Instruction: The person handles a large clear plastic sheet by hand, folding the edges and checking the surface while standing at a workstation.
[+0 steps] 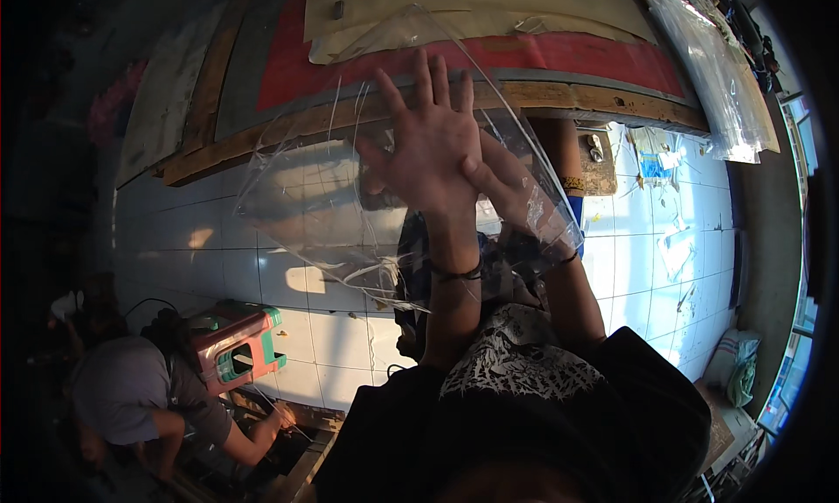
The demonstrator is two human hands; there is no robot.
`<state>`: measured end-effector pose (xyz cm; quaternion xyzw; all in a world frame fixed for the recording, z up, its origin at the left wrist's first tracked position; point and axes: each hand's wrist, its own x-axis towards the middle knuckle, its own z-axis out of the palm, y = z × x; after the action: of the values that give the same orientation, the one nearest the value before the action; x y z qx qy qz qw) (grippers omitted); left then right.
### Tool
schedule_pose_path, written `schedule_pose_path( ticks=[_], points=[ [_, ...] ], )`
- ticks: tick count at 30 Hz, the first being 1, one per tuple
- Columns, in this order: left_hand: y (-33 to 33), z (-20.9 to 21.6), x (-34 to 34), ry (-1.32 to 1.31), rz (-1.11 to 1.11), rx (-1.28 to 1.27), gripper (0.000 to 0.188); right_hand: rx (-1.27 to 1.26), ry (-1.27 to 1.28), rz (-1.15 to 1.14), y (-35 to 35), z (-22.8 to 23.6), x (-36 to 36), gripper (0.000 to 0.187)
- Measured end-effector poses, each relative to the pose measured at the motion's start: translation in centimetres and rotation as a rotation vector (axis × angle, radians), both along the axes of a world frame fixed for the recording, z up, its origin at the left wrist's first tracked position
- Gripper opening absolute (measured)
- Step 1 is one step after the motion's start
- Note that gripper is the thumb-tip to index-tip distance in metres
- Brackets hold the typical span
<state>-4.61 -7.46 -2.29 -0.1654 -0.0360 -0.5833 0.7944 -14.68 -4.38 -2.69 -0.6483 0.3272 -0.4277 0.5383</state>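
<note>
A large, creased sheet or bag of clear plastic (306, 232) spreads across my hands, its top corner reaching over the table. Seen through it, my left hand (433, 149) is open, palm toward me and fingers spread upward; whether it is inside or beneath the plastic I cannot tell. My right hand (516, 184) meets the left at the heel of the palm, thumb resting against it. Behind the left hand, the right's other fingers are mostly hidden. Crumpled plastic lies bunched near my left wrist.
Ahead runs a table with a wooden edge (612, 101), red covering (577, 55) and tan sheets (489, 9). Clear plastic sheets (730, 83) hang at its right end. At lower left, a person (131, 389) works near a red-green stool (240, 346). Scraps (677, 249) litter the tiled floor.
</note>
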Motion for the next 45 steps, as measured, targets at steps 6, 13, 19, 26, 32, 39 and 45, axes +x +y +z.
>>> schedule_pose_path(
  ticks=[6,13,19,26,32,39,45],
  points=[
    [-0.3,-0.5,0.7,-0.1,-0.039,0.023,0.075,0.022,0.219,-0.069,1.7,0.6,0.0,0.045],
    [-0.3,-0.5,1.0,-0.164,-0.03,0.011,0.075,-0.027,0.259,-0.288,1.5,1.1,1.8,0.042],
    [-0.1,-0.2,0.7,-0.05,-0.053,-0.015,0.076,0.26,0.149,-0.22,-0.2,0.7,1.8,0.059],
    [-0.4,-0.4,1.3,-0.07,-0.084,-0.062,0.074,0.219,0.028,-0.026,-0.1,0.1,0.0,0.055],
    [-0.6,-0.2,1.0,-0.064,-0.054,-0.018,0.072,0.01,0.037,-0.062,0.8,-1.0,0.6,0.05],
    [-0.6,-0.5,0.4,-0.17,-0.037,-0.011,0.07,0.237,0.141,-0.222,-0.9,0.0,1.4,0.051],
    [-0.9,-0.7,0.9,-0.089,-0.096,-0.063,0.073,0.042,-0.053,-0.063,-0.6,-1.3,1.2,0.043]
  ],
)
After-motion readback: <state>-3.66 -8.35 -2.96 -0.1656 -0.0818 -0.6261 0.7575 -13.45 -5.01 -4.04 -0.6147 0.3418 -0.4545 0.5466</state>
